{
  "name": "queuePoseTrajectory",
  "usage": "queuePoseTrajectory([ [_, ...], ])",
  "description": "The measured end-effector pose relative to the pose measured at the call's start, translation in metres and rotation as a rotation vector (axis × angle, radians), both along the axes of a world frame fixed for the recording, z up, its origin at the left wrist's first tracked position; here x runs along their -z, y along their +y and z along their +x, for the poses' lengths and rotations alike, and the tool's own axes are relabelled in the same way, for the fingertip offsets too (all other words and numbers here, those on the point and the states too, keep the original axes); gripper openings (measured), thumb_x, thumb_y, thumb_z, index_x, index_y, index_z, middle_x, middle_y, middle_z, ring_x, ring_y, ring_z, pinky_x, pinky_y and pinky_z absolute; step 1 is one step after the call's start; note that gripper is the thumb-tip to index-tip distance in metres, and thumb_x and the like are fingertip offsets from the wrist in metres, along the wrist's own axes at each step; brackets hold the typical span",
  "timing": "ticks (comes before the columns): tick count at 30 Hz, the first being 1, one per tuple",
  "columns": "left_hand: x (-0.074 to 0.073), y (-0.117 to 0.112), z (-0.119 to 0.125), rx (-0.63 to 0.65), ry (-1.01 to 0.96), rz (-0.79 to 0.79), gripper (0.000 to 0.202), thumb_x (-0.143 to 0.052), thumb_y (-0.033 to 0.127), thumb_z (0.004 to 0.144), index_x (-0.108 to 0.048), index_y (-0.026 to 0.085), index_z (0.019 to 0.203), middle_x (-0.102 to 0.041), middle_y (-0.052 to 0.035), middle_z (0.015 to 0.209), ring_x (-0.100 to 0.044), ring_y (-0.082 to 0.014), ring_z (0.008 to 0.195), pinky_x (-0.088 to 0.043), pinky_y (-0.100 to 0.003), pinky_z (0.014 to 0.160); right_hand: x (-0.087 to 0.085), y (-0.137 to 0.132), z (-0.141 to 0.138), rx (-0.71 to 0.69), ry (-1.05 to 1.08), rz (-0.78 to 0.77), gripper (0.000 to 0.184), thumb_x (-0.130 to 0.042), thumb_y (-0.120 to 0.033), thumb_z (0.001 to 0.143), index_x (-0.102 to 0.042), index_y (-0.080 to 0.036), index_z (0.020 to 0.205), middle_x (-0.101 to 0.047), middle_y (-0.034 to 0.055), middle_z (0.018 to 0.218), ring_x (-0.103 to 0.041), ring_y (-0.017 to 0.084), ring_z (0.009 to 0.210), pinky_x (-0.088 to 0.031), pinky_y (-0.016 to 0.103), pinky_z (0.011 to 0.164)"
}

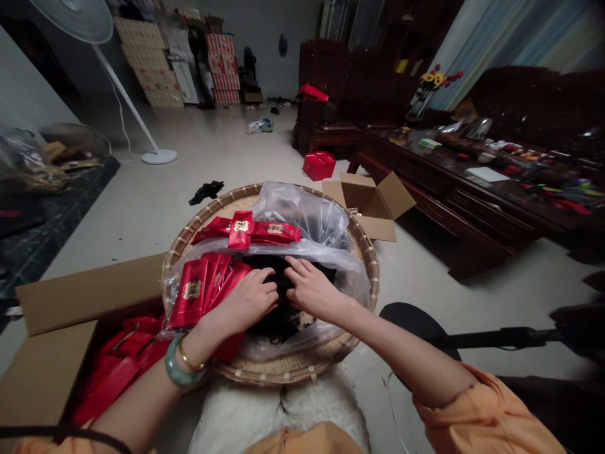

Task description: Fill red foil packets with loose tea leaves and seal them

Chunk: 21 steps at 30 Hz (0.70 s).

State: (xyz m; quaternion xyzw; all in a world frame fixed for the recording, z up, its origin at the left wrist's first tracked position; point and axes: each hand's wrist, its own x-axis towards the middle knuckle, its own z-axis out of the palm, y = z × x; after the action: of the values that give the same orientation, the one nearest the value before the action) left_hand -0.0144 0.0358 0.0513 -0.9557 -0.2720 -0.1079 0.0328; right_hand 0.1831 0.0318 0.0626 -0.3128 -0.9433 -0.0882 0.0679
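My left hand (248, 299) and my right hand (312, 290) rest side by side on a heap of dark dried leaves (278, 321), probably tea, inside a clear plastic bag (302, 217). The bag lines a round woven bamboo basket (283, 372) on my lap. My left fingers curl into the leaves, and any pinch is hidden. My right fingers lie spread with nothing visible in them. Red foil packets (191, 291) stand beside my left hand, and more red packets (246, 230) lie across the bag. A jade bangle (182, 364) circles my left wrist.
An open cardboard box (85, 293) holding red packaging (118, 372) sits at my left. Another open carton (373, 205) and a red box (319, 165) stand on the floor ahead. A dark wooden table (454, 167) crowded with small items lines the right.
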Motion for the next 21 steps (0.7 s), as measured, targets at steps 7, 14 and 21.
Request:
queuePoseTrajectory([
  [7, -0.007, 0.005, 0.008, 0.046, 0.163, -0.037, 0.013, -0.063, 0.017, 0.081, -0.067, 0.016, 0.068, -0.067, -0.0052, 0.072, -0.054, -0.0264, 0.1, -0.04, -0.04, 0.085, -0.005, 0.008, -0.013, -0.011, -0.203, -0.13, 0.018, -0.055, -0.019, 0.086, -0.072, -0.016, 0.079, -0.066, 0.0114, 0.093, -0.052, 0.025, 0.095, -0.038, 0.036, 0.073],
  [14, -0.007, 0.006, 0.004, 0.118, 0.055, 0.014, 0.013, -0.058, 0.017, 0.085, -0.067, 0.016, 0.074, -0.068, -0.005, 0.078, -0.047, -0.0286, 0.12, -0.036, -0.045, 0.097, -0.011, 0.007, -0.013, 0.02, -0.234, -0.188, 0.02, -0.056, -0.027, 0.086, -0.071, -0.014, 0.085, -0.067, 0.0123, 0.095, -0.055, 0.025, 0.093, -0.037, 0.037, 0.074],
  [21, -0.016, 0.007, 0.002, 0.191, -0.035, 0.072, 0.019, -0.051, 0.017, 0.089, -0.064, 0.016, 0.075, -0.063, -0.0059, 0.08, -0.048, -0.0257, 0.11, -0.039, -0.044, 0.095, -0.02, 0.005, -0.008, 0.138, -0.249, -0.237, 0.025, -0.057, -0.034, 0.085, -0.07, -0.013, 0.086, -0.066, 0.0143, 0.093, -0.057, 0.026, 0.09, -0.04, 0.034, 0.071],
])
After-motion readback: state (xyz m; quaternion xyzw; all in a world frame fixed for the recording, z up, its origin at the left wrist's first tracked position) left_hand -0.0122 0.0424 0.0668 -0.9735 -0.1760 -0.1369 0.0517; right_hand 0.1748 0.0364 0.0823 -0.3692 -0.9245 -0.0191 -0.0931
